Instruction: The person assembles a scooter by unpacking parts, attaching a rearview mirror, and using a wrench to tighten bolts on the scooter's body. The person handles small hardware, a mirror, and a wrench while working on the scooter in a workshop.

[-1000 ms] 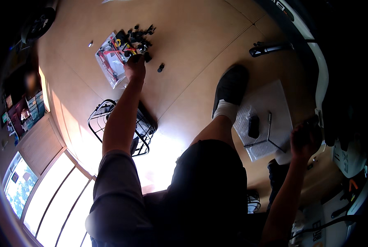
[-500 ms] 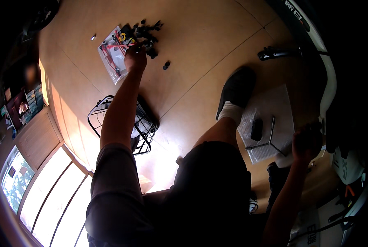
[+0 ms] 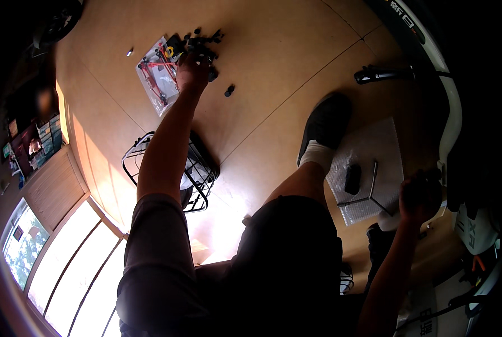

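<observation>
Pile: small black parts [image 3: 207, 45] are lying loose on the floor at the upper left of the frame; one stray piece [image 3: 229, 90] is lying apart, lower and to the right.
Left hand [image 3: 193, 72]: it is resting at the pile's lower edge, fingers bending down among the parts; how wide they are standing, and whether they are gripping one, I cannot tell, since the hand's back is covering them.
Handling: the parts are crowding each other, so light fingertip pinches, one at a time, would probably avoid scattering them.
Bag: the clear bag [image 3: 162, 80] is lying just left of the hand, showing red and black pieces; a yellow ring [image 3: 169, 51] is lying at its upper end, inside or on top being unclear.
Basket: the wire basket [image 3: 208, 195], left of centre, is standing partly behind the forearm; its contents are too hidden to name.
Bubble wrap [image 3: 377, 146]: at the right, it is bearing a black block [image 3: 352, 180] and a three-armed wrench [image 3: 372, 194].
Right hand [image 3: 421, 196]: at the far right, it is resting beside the white-trimmed vehicle [image 3: 450, 106], fingers seemingly curling; shadow is hiding any hold.
</observation>
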A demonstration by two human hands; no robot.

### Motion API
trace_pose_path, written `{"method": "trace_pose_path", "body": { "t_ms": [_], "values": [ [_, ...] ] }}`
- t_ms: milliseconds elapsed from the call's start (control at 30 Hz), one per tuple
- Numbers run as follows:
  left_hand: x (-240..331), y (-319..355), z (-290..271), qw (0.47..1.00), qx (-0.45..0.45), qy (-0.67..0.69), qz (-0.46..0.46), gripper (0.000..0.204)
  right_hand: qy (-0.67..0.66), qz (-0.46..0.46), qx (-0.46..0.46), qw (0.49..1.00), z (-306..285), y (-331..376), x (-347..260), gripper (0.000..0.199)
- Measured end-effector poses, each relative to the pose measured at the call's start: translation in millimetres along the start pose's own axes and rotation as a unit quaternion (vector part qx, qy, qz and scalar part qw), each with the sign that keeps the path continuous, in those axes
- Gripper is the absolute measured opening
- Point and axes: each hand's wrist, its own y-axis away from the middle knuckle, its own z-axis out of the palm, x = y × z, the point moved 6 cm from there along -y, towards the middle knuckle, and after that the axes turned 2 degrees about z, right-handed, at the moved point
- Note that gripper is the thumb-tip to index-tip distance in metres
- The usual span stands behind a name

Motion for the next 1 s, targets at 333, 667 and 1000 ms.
{"method": "trace_pose_path", "body": {
  "t_ms": [333, 667, 1000],
  "values": [
    [28, -23, 14, 0.998, -0.067, -0.02, 0.002, 0.033, -0.031, 0.007, 0.0, 0.999, -16, -8, 0, 0.044],
    [-1, -7, -8, 0.995, 0.022, -0.101, -0.003, 0.049, -0.053, 0.02, 0.014, 0.998, -33, -15, 1, 0.05],
    [2, 15, 2, 0.995, 0.014, -0.083, 0.051, 0.049, -0.044, 0.025, -0.023, 0.998, -23, -25, 7, 0.053]
  ]
}}
